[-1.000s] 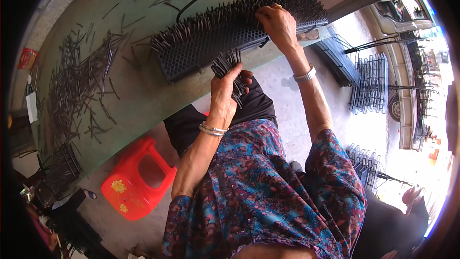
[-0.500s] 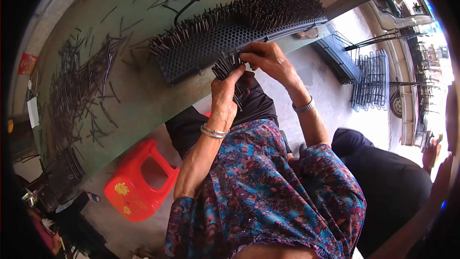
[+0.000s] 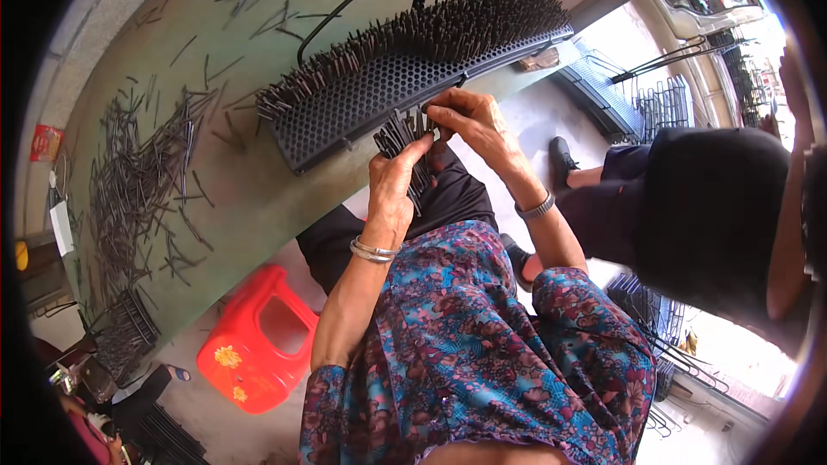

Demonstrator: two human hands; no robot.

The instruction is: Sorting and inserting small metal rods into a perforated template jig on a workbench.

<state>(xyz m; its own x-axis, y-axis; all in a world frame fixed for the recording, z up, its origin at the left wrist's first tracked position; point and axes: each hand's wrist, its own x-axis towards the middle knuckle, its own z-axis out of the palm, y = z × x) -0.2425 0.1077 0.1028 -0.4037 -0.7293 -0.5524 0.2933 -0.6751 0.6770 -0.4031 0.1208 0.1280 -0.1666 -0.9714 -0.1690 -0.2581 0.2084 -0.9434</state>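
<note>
Rod bundle point(image 3: 395, 135) partly behind left hand point(image 3: 393, 179)

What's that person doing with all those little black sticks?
The person's left hand grips a bundle of sticks, and the right hand is at its upper end; whether it has pinched one is hard to tell. Just beyond is a black tray full of holes. Lots of sticks stand upright in it, but holes show bare along the near side. More loose sticks lie on the table to the left. Another person is off to the right.
</note>
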